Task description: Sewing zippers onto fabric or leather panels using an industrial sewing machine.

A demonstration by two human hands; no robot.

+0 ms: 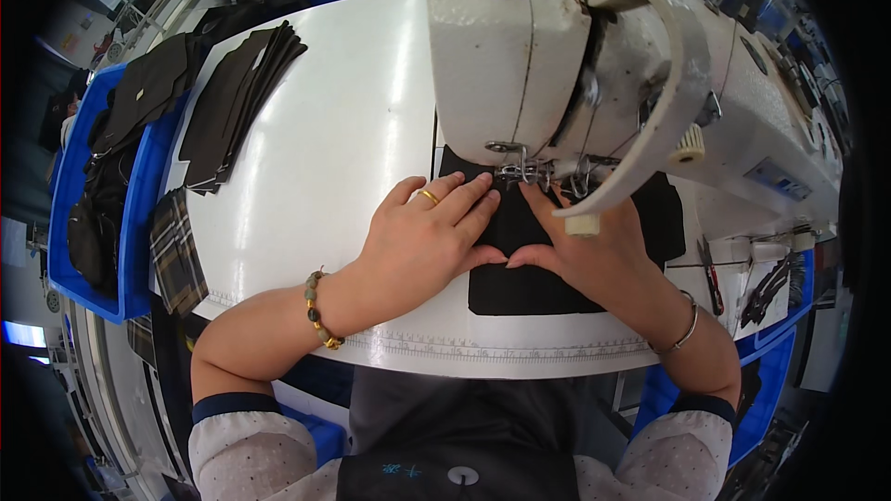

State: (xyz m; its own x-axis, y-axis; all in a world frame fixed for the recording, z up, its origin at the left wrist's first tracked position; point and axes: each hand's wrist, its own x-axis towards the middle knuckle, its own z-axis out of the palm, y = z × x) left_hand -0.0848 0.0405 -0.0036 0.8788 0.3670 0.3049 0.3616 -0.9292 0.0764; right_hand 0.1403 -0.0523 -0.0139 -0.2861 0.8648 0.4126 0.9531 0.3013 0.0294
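Observation:
A piece of black fabric (529, 289) lies flat on the white table under the needle area of a sewing machine (497, 65). My left hand (427, 232) rests on the fabric's left part, fingers stretched toward the presser foot (522, 172). On the right, my right hand (594, 239) presses on the same fabric, thumb pointing inward. Both thumb tips nearly meet on the cloth. Some of the right fingers are hidden behind the machine's curved white guard (682, 83). Neither hand grips the fabric; both lie on top of it.
Dark cut pieces (232, 107) are stacked at the table's far left, beside a plaid cloth (178, 250). A blue bin (135, 269) with dark items stands left. Small scissors or snips (712, 278) lie right, near dark strips (768, 292). A printed ruler (501, 350) follows the front edge.

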